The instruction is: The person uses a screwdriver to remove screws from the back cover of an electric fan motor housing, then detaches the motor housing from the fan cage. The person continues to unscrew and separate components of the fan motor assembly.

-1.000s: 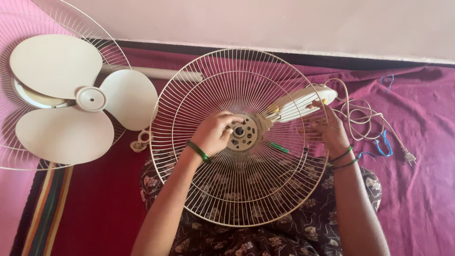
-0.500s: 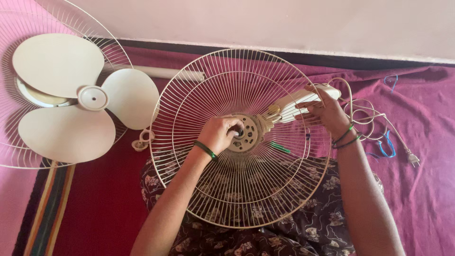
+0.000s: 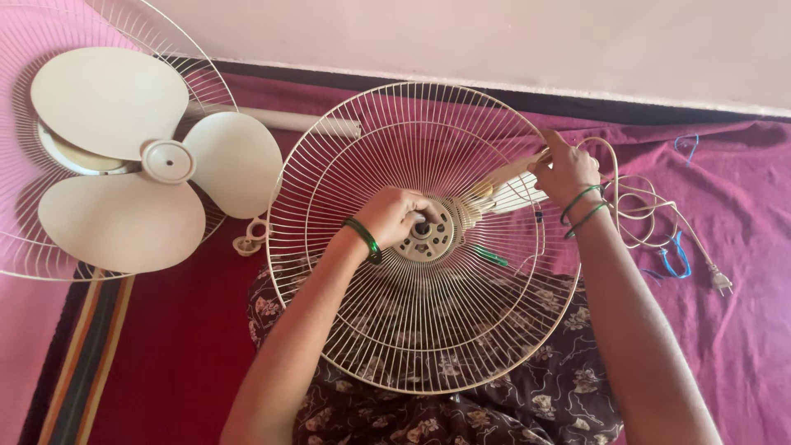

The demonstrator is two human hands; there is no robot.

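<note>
A round cream wire fan grille (image 3: pixel 428 338) rests tilted over my lap. My left hand (image 3: pixel 400 216), with a green bangle on the wrist, has its fingers pinched on the small part at the centre of the grille's hub (image 3: pixel 430 241). Behind the wires, my right hand (image 3: pixel 567 175) grips the far end of the cream fan motor housing (image 3: pixel 509 191). A green-handled tool (image 3: pixel 490 256) lies under the grille, just right of the hub.
A cream three-blade fan rotor (image 3: pixel 156 161) lies on another wire grille (image 3: pixel 49 247) at the left. Nearby are a white tube (image 3: pixel 288 122) and a small cream ring part (image 3: pixel 247 241). A coiled cord (image 3: pixel 651 206) with plug (image 3: pixel 721 283) and a blue wire (image 3: pixel 680 255) lie on the maroon cloth at the right.
My right hand has slid up the motor housing to its far end. My left hand has stayed on the hub, its fingers shifting slightly. The grille has moved a little up and right.
</note>
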